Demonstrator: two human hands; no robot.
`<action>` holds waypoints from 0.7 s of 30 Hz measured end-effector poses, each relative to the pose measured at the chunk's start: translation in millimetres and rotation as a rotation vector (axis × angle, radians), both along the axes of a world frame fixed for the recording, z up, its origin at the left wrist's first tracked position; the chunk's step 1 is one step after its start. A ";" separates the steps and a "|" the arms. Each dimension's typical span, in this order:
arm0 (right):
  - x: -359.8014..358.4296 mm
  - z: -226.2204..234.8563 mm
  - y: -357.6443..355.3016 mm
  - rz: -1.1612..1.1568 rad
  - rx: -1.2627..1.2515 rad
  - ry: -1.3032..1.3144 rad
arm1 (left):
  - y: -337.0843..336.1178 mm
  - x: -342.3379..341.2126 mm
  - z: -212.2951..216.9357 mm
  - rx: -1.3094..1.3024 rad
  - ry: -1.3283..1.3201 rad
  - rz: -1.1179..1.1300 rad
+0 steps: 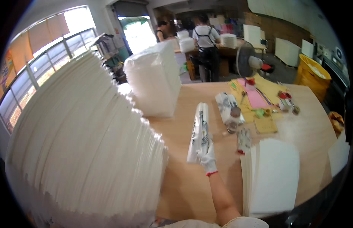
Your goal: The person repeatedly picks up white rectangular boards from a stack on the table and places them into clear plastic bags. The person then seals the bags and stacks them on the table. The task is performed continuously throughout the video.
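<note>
My left hand (207, 159), in a white glove with a red cuff, grips the lower end of a thin bundle of flat white sheets with dark print (199, 131) and holds it on edge above the wooden table (184, 182). My right hand (244, 140), gloved the same way, hovers with fingers spread just beyond the far edge of a stack of white sheets (273, 176) at the right. It holds nothing. The right forearm is hidden behind that stack.
A very tall fanned pile of white sheets (81, 144) fills the left. A wrapped white block (153, 81) stands behind it. A jar (234, 117), pink and yellow papers and small tools lie far right. A fan, a yellow bin (311, 76) and two people stand beyond.
</note>
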State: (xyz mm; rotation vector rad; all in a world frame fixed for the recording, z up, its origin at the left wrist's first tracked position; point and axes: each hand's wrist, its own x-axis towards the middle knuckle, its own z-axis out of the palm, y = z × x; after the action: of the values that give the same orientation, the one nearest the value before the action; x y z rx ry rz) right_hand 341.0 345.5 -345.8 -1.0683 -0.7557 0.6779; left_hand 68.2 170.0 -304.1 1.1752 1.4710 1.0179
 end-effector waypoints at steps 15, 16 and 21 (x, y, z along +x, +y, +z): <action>-95.6 13.2 -371.9 0.194 -0.684 -0.234 | -69.6 33.9 -92.4 -0.750 -1.014 -0.718; -91.5 3.3 -370.1 0.052 -0.696 -0.160 | -75.0 33.4 -97.2 -0.748 -1.018 -0.769; -66.3 -13.9 -335.5 0.421 -0.466 0.602 | -100.1 62.0 -89.6 -0.572 -0.786 -0.802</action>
State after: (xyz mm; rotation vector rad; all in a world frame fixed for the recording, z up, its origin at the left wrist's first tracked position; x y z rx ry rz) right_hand 274.7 10.0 -359.8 -1.0398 -0.2923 1.5104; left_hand 130.2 69.9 -393.7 0.6917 0.5014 0.3585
